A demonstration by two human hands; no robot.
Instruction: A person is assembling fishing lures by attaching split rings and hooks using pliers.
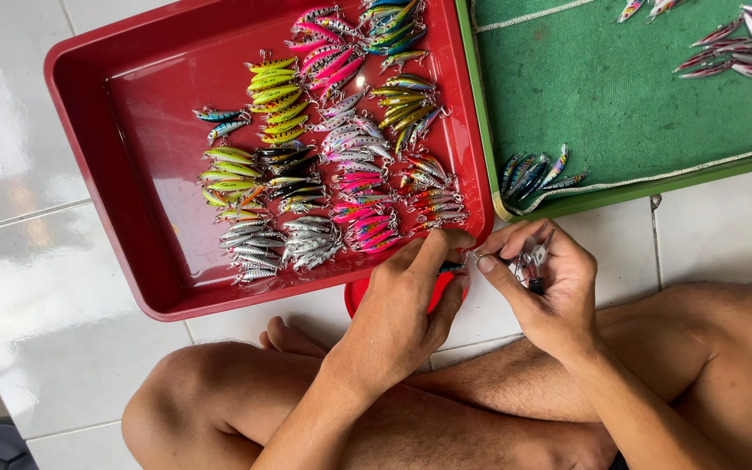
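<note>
No packages, labels, signs or screens appear anywhere in view, neither around the red tray (124,130) nor beside it on the tiled floor (28,261).

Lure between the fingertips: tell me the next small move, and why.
Probably keep the left hand pinching the small lure steady while the right hand brings its small metal tool to the lure's end; both fingertips already meet there, beside the red tray.

Your left hand (406,300) and right hand (546,287) meet above your crossed legs, fingers (435,248) pinched together, both wrists bent, palms facing inward.
</note>
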